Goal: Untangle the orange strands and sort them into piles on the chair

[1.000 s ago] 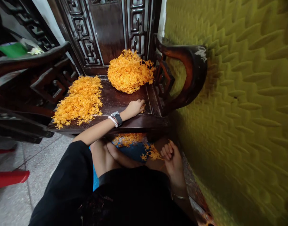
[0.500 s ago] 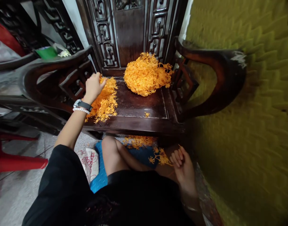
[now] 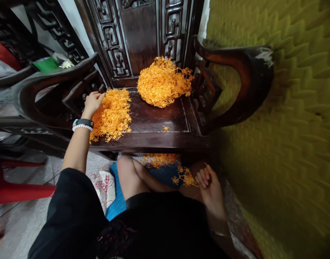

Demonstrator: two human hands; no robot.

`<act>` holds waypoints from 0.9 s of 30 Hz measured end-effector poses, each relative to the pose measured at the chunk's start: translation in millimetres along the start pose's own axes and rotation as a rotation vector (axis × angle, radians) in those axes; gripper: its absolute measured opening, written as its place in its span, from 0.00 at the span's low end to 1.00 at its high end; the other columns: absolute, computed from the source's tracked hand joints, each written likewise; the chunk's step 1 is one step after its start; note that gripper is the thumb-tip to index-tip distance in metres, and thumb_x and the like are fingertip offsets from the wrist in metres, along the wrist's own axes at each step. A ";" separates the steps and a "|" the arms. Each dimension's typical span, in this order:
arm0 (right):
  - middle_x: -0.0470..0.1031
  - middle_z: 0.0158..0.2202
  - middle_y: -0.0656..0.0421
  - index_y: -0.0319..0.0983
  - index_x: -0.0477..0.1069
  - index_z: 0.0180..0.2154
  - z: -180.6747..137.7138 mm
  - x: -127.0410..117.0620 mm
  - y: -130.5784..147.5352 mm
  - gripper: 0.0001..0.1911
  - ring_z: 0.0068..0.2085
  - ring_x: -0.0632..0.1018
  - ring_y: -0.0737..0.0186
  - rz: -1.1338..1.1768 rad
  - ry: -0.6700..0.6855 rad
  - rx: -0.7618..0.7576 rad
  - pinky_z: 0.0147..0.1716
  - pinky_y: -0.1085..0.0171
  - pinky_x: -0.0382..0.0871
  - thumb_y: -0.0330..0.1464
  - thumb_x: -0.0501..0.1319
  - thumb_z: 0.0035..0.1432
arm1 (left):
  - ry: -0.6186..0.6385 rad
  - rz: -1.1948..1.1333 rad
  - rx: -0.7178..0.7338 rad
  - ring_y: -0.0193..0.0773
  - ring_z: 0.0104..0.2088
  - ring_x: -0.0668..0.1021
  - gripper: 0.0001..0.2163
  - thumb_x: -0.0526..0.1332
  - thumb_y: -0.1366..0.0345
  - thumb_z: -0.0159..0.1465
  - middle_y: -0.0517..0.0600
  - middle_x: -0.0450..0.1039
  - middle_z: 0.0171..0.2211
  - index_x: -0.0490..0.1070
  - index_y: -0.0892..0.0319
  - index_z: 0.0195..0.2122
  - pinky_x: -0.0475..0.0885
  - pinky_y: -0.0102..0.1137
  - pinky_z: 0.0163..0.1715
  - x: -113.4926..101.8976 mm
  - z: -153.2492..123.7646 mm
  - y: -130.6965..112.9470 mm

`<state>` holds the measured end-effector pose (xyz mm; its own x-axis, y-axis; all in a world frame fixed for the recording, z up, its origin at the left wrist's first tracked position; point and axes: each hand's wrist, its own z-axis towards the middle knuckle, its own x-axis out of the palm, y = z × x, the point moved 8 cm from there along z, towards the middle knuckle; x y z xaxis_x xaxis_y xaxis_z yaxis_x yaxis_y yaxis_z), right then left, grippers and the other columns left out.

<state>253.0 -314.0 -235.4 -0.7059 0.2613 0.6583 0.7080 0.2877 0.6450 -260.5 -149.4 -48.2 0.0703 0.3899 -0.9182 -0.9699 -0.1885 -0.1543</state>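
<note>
Two heaps of orange, thin-branched sprigs lie on the seat of a dark wooden chair (image 3: 156, 142). My left hand (image 3: 93, 102) is at the far left edge of the flatter left heap (image 3: 115, 115), fingers bent and drawn together; what they pinch, if anything, is hidden. A rounder, taller heap (image 3: 163, 82) sits at the back of the seat. Low at the right, over my lap, my right hand (image 3: 210, 181) is closed on a small bunch of orange sprigs (image 3: 188, 177), whose branched ends point left.
One loose orange piece (image 3: 165, 128) lies near the seat's front edge. More orange sprigs (image 3: 159, 159) are below the seat, by a blue mat (image 3: 115, 185). Curved armrests (image 3: 258, 82) flank the seat. A red stool (image 3: 22, 192) stands left; a yellow-green textured surface (image 3: 289, 162) is at the right.
My left hand has moved left across the left heap to its far edge. My right hand stays in place with the sprigs. The view has shifted slightly.
</note>
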 end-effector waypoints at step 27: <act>0.49 0.13 0.68 0.39 0.56 0.16 -8.4 3.3 4.2 0.27 0.15 0.52 0.75 -0.136 0.028 -0.054 0.15 0.70 0.52 0.45 0.67 0.51 | -0.066 0.092 0.401 0.48 0.47 0.71 0.24 0.41 0.50 0.69 0.57 0.72 0.44 0.70 0.59 0.46 0.62 0.41 0.47 -4.4 -54.1 -156.3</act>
<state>253.9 -319.7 -227.2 -0.7949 0.1970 0.5738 0.6066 0.2680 0.7484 -96.6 -170.4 -39.8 -0.0229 0.4477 -0.8939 -0.9863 0.1358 0.0933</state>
